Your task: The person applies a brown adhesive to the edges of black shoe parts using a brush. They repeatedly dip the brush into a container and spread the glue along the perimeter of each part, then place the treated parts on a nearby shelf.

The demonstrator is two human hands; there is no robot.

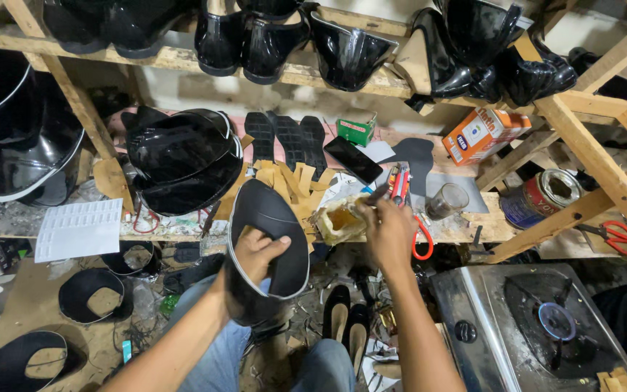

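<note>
Left hand (259, 250): clasped over black shoe upper (270, 236), held above lap. Right hand (388, 229): pinching a tool, seemingly a brush, at glue tub (340, 216) on bench (466, 226). Upper unglued so far; finished uppers (183, 160) stacked left.

Black shoe upper (270, 239), matte, curved like a shell, pale edge trim, gripped at lower centre of frame, inner side facing up, tilted toward the left. Glue-smeared yellowish pot (339, 218) just right of it at centre, resting on the counter edge, opening upward. Thin dark brush (373, 197) angled from upper right into the pot.
</note>
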